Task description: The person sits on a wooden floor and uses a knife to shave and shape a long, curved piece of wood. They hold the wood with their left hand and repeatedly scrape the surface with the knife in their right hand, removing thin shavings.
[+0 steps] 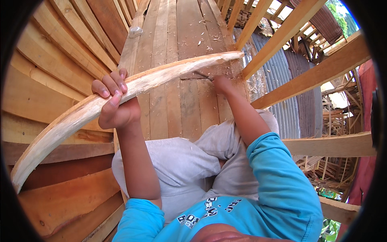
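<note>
Nearest are the person's blue shirt [282,173] and, beyond it, the grey trousers [173,157], the legs folded on the board floor [161,113]. Past the knees, the left hand [117,103] grasps a long, pale pole [169,74], fingers over its far edge and thumb on the near side. The pole lies across the view, held above the floor: one end reaches low on the left, the other runs out to the right, near a post [264,60]; whether they touch cannot be told.

The right hand [223,84] is clenched around a thin, dark tool [204,75], its handle hidden in the fist and its tip pointing left, just beside the pole's near edge.

Beside the person on the left stands a plank wall [60,80]. Farther along the floor lie shavings [199,42] and, by the wall, a small clear container [136,31]. Outside, beyond the post, are corrugated sheets [286,97].
</note>
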The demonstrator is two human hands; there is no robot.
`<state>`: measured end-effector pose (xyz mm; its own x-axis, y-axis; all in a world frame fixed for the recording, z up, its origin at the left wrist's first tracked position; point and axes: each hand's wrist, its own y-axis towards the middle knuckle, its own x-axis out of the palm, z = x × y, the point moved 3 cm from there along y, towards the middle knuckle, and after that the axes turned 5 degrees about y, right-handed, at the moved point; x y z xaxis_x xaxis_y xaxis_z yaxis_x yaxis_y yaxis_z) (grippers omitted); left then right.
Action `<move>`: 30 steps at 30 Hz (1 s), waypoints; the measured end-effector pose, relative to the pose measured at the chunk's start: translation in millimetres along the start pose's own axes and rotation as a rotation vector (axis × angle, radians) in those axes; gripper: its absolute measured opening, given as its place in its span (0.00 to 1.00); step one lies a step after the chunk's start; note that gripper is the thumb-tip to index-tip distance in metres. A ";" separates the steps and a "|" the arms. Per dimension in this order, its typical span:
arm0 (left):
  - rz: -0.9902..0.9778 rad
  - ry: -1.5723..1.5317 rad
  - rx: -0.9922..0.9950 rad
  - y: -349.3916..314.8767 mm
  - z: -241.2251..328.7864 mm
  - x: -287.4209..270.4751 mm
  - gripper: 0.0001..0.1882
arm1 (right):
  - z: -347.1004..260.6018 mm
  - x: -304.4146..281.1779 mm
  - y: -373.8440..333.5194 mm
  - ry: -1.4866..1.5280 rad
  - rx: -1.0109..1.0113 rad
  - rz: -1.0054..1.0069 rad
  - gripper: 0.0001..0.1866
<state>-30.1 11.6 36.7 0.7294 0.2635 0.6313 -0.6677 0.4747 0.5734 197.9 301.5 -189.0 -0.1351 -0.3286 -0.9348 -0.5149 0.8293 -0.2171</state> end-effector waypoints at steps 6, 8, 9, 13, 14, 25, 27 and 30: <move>-0.009 0.015 0.010 -0.4 2.8 2.3 0.11 | 18.3 -5.8 14.1 0.165 0.165 0.417 0.15; 0.007 0.006 0.008 -0.9 1.5 2.6 0.10 | 11.6 4.0 19.0 0.100 -0.067 0.364 0.16; 0.005 0.009 0.007 -1.3 1.8 1.2 0.10 | 0.0 11.9 18.5 0.172 -0.161 0.323 0.18; 0.010 0.024 0.000 -1.9 3.4 1.6 0.11 | -8.3 21.6 40.2 0.199 -0.275 0.104 0.18; 0.014 0.028 -0.003 -1.8 3.0 4.3 0.11 | 9.4 17.4 46.8 0.226 -0.126 0.186 0.17; 0.067 0.056 0.013 -6.0 5.8 -3.6 0.13 | -32.6 1.4 29.4 0.067 -0.266 0.115 0.15; 0.058 0.039 0.003 -5.3 1.9 1.0 0.13 | -15.6 8.3 32.3 0.070 -0.241 0.144 0.16; 0.059 0.024 -0.004 -4.4 -1.4 7.4 0.13 | 20.4 14.9 36.7 0.392 0.102 0.453 0.17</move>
<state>-21.5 12.6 38.1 0.6925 0.3109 0.6510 -0.7088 0.4610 0.5339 194.3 336.2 -216.6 -0.6332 -0.0586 -0.7717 -0.2521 0.9584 0.1340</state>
